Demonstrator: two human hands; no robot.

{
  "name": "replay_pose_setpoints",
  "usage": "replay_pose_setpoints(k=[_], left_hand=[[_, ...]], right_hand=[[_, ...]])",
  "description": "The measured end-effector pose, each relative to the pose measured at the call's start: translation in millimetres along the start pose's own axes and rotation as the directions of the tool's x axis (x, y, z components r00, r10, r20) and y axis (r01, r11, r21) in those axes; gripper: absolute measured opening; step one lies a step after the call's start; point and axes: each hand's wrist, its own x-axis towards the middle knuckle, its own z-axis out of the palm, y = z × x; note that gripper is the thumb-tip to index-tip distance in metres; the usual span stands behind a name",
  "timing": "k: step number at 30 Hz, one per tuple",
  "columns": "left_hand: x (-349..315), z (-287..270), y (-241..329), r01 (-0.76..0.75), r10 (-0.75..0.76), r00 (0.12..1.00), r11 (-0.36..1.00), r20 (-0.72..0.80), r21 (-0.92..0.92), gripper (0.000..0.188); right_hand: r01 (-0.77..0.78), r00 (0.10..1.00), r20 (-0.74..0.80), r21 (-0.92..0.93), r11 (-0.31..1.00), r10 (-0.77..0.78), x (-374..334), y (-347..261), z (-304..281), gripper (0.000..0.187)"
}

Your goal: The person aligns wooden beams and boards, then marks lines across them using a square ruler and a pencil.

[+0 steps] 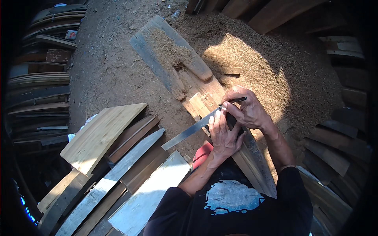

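At the far left I see stacked dark planks [37, 82] in shade. Next come loose boards lying on the ground, a pale one [100, 135] on top and a whitish one [147, 198] nearer me. A long metal ruler [188, 133] runs from there up to the right, across the long plank [220, 114] that lies on the sawdust-covered ground [275, 67]. My left hand [223, 135] lies flat on the ruler's upper end, fingers together, pressing it onto the plank. Just below it a red thing [202, 154] shows, which I cannot identify. My right hand [246, 111] sits just beside the left, pinching a dark pencil [233, 101] with its tip at the ruler's edge. More stacked planks [334, 153] curve along the right.
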Motion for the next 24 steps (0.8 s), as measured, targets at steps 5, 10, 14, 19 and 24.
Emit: replay_pose_setpoints(k=[5, 10, 14, 19, 24], left_hand=[[-4.0, 6.0, -2.8, 0.051, -0.05, 0.999, 0.998, 0.023, -0.048, 0.057], [5.2, -5.3, 0.8, -0.01, 0.01, 1.0, 1.0, -0.002, -0.005, 0.062], [5.0, -6.8, 1.2, -0.019, 0.019, 1.0, 1.0, 0.005, 0.004, 0.076], [-2.9, -6.8, 6.3, -0.017, 0.017, 0.999, 1.0, 0.046, 0.013, 0.077], [-20.7, -0.8, 18.4, -0.007, 0.01, 0.998, 0.998, 0.057, -0.056, 0.076]], right_hand=[[-0.09, 0.978, 0.201, 0.187, 0.978, 0.052, -2.4, 3.5, 13.5, 0.02], [-0.004, 1.0, -0.014, -0.095, 0.995, 0.003, -3.4, 2.2, -3.6, 0.011], [-0.124, 0.967, 0.188, -0.245, 0.962, 0.173, -30.4, 17.6, 1.2, 0.017], [-0.377, 0.891, 0.286, 0.031, 0.926, 0.353, -73.0, 30.5, 23.0, 0.027], [-0.341, 0.926, 0.193, 0.06, 0.938, 0.324, -95.6, 28.0, 24.4, 0.022]])
